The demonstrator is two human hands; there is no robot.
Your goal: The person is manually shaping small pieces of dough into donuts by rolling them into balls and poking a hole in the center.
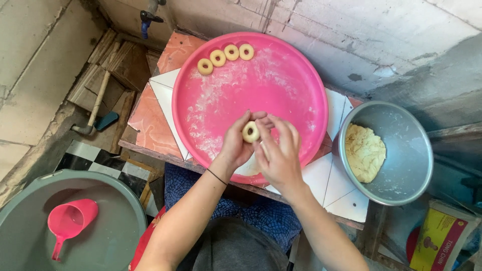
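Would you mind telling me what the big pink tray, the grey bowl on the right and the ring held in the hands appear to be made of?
The pink tray looks like moulded plastic: uniform bright colour, smooth soft sheen, dusted with flour. The grey bowl seems to be metal, probably aluminium or steel, with a dull brushed shine. The ring, held between left hand and right hand, looks like soft pale dough, matte, like the lump in the bowl.

A metal bowl [401,170] sits at the right of the tiled table [150,118], a lump of dough [365,152] resting inside it. Just below the bowl, a yellow and red packet [442,240]. Off the table's left, a grey tub [113,236] holds a pink scoop [70,221]. Farther up, a long-handled tool [98,103] lies on wooden boards [113,65].
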